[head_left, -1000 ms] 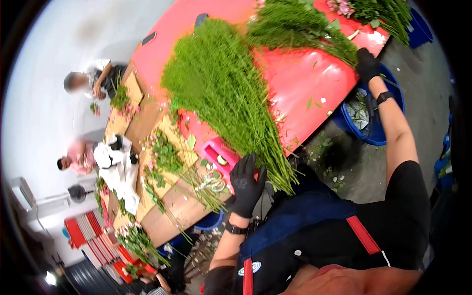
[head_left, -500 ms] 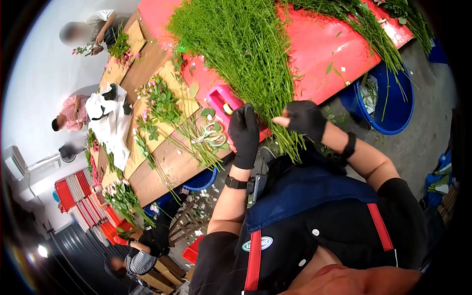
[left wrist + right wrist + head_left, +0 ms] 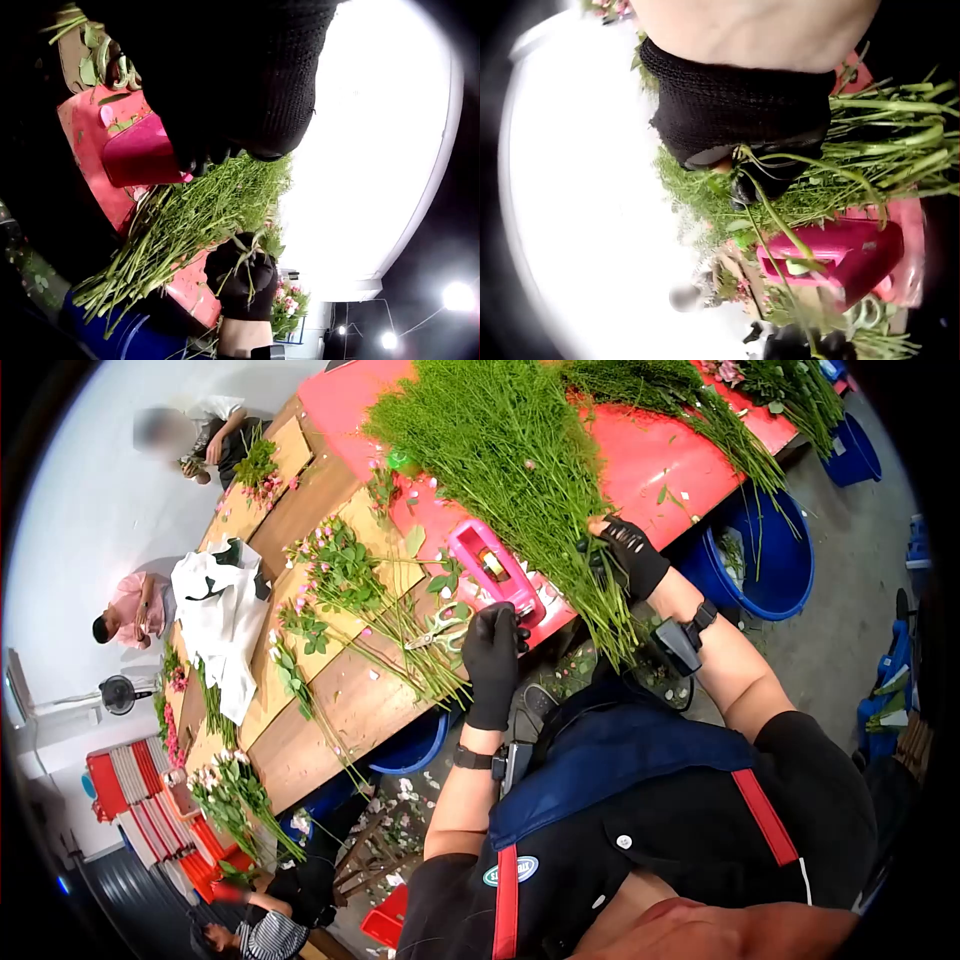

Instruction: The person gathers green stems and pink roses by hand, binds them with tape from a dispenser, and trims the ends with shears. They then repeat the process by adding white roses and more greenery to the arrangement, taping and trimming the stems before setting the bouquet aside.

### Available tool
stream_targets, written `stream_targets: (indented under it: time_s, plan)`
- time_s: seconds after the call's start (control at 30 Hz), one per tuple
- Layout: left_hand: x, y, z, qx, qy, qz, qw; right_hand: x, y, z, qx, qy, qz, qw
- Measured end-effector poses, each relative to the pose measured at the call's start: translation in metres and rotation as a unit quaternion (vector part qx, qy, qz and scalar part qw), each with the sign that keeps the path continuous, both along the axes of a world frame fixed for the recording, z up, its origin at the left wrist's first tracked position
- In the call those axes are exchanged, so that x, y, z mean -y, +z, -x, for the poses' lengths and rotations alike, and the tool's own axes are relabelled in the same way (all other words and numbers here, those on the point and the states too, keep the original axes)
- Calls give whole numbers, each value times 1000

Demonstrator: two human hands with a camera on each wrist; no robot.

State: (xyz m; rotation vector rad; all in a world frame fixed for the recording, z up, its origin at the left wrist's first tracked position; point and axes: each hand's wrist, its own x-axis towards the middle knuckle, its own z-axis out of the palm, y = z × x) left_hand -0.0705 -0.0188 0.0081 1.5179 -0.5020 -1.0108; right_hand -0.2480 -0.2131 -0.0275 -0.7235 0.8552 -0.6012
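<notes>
A large green leafy bunch (image 3: 500, 450) lies on the red table cover, its stems over the near edge. My gloved right hand (image 3: 632, 560) is at these stems; in the right wrist view the right hand (image 3: 742, 112) pinches a few thin loose stems (image 3: 784, 225). Beside the bunch stands a pink tape dispenser (image 3: 492, 565). My gloved left hand (image 3: 490, 665) has curled fingers at the dispenser's near end. In the left wrist view the left hand (image 3: 232, 75) covers part of the dispenser (image 3: 139, 154); whether it pinches tape is hidden.
Scissors (image 3: 440, 628) and rose stems (image 3: 345, 565) lie left of the dispenser. More green bunches (image 3: 690, 405) are at the far right. Blue buckets (image 3: 765, 595) stand beyond the table's right edge. Several people are at the left, one in a pink shirt (image 3: 135, 605).
My right hand has come from the smaller bunch at the right to the large bunch's stems. My left hand's fingers, spread before, are now curled by the dispenser.
</notes>
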Motion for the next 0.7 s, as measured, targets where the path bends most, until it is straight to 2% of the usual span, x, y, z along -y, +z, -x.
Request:
stream_targets:
  time_s: [0.03, 0.07, 0.17, 0.2, 0.23, 0.3, 0.33, 0.37, 0.4, 0.43, 0.47, 0.5, 0.53, 0.57, 0.63, 0.7]
  plan:
    - [1, 6, -3, -16, -11, -2, 1000, -4, 7, 2, 48, -2, -86, 995]
    - [5, 10, -7, -32, -22, -2, 999, -5, 10, 3, 52, 7, -58, 997]
    - [22, 15, -16, -84, -60, 55, 993, -19, 42, 1, -9, -6, 145, 989]
    - [30, 17, -17, -77, -80, 59, 992, -20, 42, -3, -91, -29, 235, 967]
    - [40, 22, -14, -98, -90, 69, 989, -24, 37, -8, -116, -25, 302, 946]
    - [62, 29, -1, -138, -111, 90, 980, -41, 28, -17, -167, -16, 429, 887]
    - [71, 26, 1, -157, -140, 55, 976, -55, 35, -23, -237, -13, 561, 793]
    - [77, 16, -5, -61, -198, 64, 976, -65, 48, -26, -343, 88, 585, 730]
    - [83, 1, -14, 36, -254, 73, 964, -77, 47, -30, -346, 94, 603, 712]
    - [87, -2, -15, 75, -272, 93, 955, -86, 48, -34, -350, 100, 621, 694]
    - [87, -6, -17, 36, -253, 118, 960, -88, 55, -29, -295, 105, 608, 730]
    - [86, -2, -20, -58, -211, 140, 966, -87, 64, -26, -237, 111, 592, 762]
    - [83, 10, -25, -140, -167, 149, 964, -78, 56, -16, -215, 101, 640, 730]
    - [78, 24, -36, -289, -116, 88, 946, -75, 42, -8, -210, 11, 546, 811]
    - [60, 58, -59, -128, -101, 106, 981, -47, 20, 16, -242, -22, 448, 860]
    - [41, 76, -86, -254, -135, 226, 931, -21, -15, 37, -244, -26, 286, 926]
